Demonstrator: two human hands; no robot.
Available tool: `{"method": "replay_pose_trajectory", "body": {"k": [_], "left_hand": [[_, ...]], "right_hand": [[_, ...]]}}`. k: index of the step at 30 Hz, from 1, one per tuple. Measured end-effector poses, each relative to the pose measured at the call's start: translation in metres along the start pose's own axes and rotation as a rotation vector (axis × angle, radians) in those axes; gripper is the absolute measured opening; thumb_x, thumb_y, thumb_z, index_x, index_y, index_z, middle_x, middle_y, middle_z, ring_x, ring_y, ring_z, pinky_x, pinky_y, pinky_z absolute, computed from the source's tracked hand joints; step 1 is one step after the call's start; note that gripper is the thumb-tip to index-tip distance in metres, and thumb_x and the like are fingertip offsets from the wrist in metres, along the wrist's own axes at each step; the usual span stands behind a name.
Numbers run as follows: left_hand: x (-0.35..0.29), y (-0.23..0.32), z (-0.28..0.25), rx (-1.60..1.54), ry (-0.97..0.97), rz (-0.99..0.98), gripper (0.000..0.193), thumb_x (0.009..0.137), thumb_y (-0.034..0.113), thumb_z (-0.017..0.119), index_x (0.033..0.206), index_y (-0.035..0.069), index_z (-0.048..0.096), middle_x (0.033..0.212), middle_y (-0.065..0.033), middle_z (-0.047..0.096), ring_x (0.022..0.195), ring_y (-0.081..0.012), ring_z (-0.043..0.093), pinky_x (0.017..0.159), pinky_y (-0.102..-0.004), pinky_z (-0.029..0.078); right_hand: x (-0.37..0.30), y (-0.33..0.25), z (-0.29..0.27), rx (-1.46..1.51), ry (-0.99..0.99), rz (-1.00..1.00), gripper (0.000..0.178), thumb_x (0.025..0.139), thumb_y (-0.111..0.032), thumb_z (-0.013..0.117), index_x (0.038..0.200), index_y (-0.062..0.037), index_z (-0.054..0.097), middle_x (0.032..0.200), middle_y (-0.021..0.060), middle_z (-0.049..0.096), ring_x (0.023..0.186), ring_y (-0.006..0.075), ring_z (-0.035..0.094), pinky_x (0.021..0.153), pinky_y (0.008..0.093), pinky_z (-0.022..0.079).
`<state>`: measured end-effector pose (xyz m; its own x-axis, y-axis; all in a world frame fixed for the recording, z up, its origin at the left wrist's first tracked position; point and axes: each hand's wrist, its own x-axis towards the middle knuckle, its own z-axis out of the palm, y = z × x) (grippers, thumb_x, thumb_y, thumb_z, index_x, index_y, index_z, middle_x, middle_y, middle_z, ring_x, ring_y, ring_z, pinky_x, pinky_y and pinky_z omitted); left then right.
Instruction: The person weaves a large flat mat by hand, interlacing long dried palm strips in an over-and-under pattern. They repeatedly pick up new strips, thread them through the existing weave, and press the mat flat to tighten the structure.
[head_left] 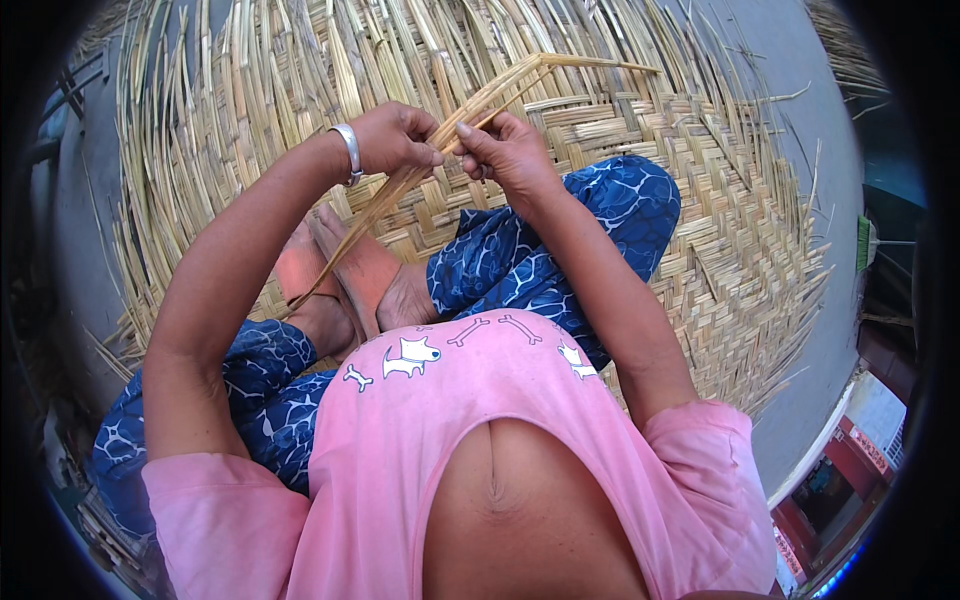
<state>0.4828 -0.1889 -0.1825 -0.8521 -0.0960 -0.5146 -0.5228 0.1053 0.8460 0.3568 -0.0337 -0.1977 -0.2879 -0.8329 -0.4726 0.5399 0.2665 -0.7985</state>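
Between my two hands runs a long, flat straw-coloured reed strip (pixel 490 92), folded near its far end so that one part points off to the right. My left hand (pixel 398 138), with a silver bangle (pixel 348 152) at its wrist, pinches the strip at its middle. Close beside it, my right hand (pixel 505 152) grips the same strip between thumb and fingers. The strip's tail slants down to the left, past my feet. Beneath lies a partly woven reed mat (pixel 720 230), its weave diagonal on the right.
Loose unwoven reeds (pixel 230 110) stretch across the mat's far and left parts. My legs in blue patterned trousers (pixel 560 250) and my sandals (pixel 365 270) rest on it. Grey floor (pixel 800 130) borders the mat. A green-bristled brush (pixel 865 243) lies at the far right.
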Motion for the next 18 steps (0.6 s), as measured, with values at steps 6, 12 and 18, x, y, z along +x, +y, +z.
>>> {"method": "replay_pose_trajectory", "body": {"k": [6,12,18], "left_hand": [[-0.004,0.017,0.005,-0.035,-0.025,-0.229,0.02,0.08,0.014,0.065,0.095,0.001,0.062,0.075,-0.0014,0.062,0.064,-0.0092,0.059,0.057,-0.0212,0.046],[-0.015,0.019,0.002,-0.254,-0.133,-0.254,0.018,0.08,0.019,0.066,0.089,0.005,0.061,0.07,0.0006,0.061,0.057,-0.0075,0.056,0.051,-0.0202,0.042],[-0.021,0.008,-0.003,-0.202,-0.165,-0.324,0.017,0.08,0.021,0.066,0.086,0.006,0.061,0.068,0.0021,0.06,0.057,-0.0063,0.054,0.05,-0.0207,0.04]], "right_hand": [[0.001,0.01,-0.001,0.014,0.044,0.005,0.016,0.085,-0.018,0.063,0.092,-0.0043,0.058,0.074,0.0019,0.062,0.056,0.0073,0.056,0.051,0.0188,0.046],[-0.009,0.004,0.002,0.204,-0.076,0.175,0.016,0.086,-0.021,0.062,0.09,-0.0055,0.059,0.073,0.0016,0.062,0.057,0.0078,0.057,0.052,0.0198,0.047],[-0.003,0.013,-0.006,0.151,0.059,0.148,0.016,0.087,-0.023,0.06,0.087,-0.0064,0.06,0.073,0.001,0.062,0.058,0.0078,0.058,0.052,0.0205,0.048]]}}
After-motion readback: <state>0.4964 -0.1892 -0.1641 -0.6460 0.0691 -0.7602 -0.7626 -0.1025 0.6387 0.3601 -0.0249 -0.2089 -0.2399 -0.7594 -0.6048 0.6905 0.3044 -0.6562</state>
